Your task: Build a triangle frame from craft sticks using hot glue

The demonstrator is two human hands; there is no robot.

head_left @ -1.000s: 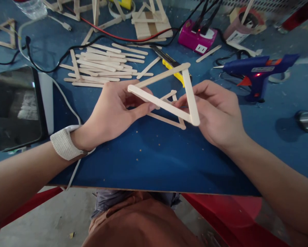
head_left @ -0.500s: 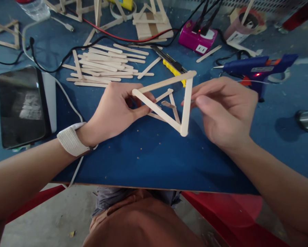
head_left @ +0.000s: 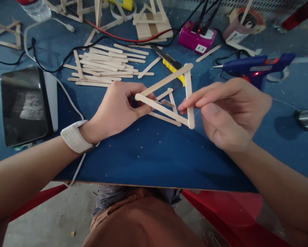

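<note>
My left hand (head_left: 121,111) is closed on the left side of a craft stick frame (head_left: 164,109), held above the blue table. Its near face is a triangle of pale wooden sticks; a smaller-looking triangle shows behind it, with a short stick jutting inward. My fingers hide the left part. Beside the frame's right-hand stick is my right hand (head_left: 228,111), thumb and fingers drawn together, the index fingertip passing behind that stick. A very fine strand, perhaps glue, shows at the fingers and trails off to the right.
Loose craft sticks (head_left: 105,65) lie behind my left hand, near a yellow utility knife (head_left: 173,67). A blue glue gun (head_left: 257,67) with a red light rests at right. Cords run from a purple power adapter (head_left: 197,37). A phone (head_left: 24,106) lies at left.
The frame has turned slightly, its lower right corner swinging right and up. My right fingertips have moved left, behind the right stick, and the strand now trails toward the metal cylinder.
</note>
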